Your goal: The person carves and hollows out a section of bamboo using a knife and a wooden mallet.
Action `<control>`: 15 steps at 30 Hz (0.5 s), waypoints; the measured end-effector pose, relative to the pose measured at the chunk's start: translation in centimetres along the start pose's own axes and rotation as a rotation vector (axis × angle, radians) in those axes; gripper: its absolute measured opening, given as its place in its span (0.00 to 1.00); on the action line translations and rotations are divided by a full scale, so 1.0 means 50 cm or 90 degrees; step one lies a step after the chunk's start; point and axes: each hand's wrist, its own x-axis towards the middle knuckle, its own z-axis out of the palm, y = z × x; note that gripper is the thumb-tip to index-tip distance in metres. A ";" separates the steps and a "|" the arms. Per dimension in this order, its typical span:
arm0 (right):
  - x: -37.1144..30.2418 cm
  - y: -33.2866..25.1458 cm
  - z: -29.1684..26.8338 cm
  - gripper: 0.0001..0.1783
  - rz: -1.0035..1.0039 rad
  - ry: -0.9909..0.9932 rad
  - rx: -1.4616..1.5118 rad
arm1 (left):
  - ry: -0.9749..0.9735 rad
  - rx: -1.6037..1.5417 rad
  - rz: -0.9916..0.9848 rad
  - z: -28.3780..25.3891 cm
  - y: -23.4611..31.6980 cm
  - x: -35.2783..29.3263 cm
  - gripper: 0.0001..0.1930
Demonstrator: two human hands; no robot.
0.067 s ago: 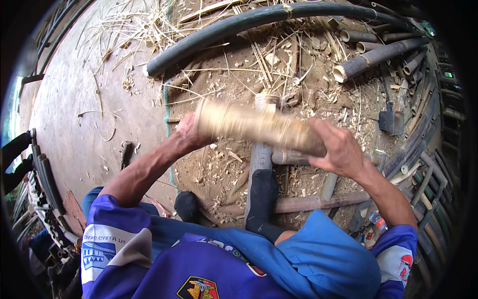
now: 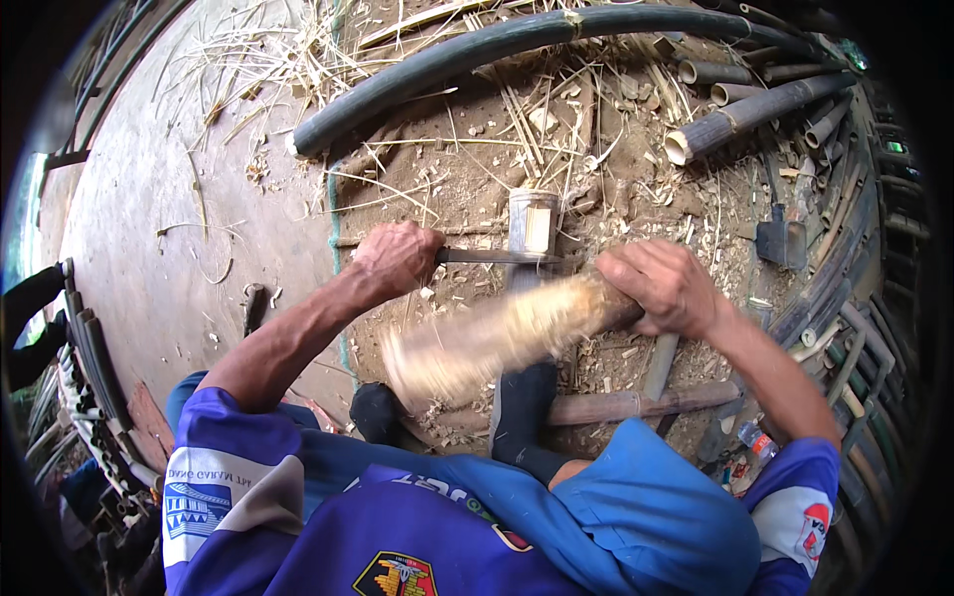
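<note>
Left grip (image 2: 400,258) holds a knife (image 2: 492,256); right grip (image 2: 664,288), blurred bamboo (image 2: 502,336).

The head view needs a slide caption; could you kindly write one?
Left hand gripping a dark knife, right hand holding a thick, blurred bamboo-like piece, over chip-strewn ground.

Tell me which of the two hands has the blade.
The left hand: the dark blade sticks out of its fist, pointing right. The right hand instead grips one end of the pale, motion-blurred club.
</note>
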 end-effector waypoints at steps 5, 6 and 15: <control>0.039 0.068 0.040 0.27 -0.036 -0.172 -0.097 | -0.002 -0.006 -0.061 0.001 0.007 -0.002 0.08; 0.040 0.040 0.034 0.26 -0.040 -0.159 -0.051 | 0.002 -0.003 -0.062 0.002 0.005 -0.006 0.08; 0.039 0.028 0.065 0.24 -0.048 -0.108 0.024 | -0.006 0.018 -0.055 0.005 0.006 -0.011 0.11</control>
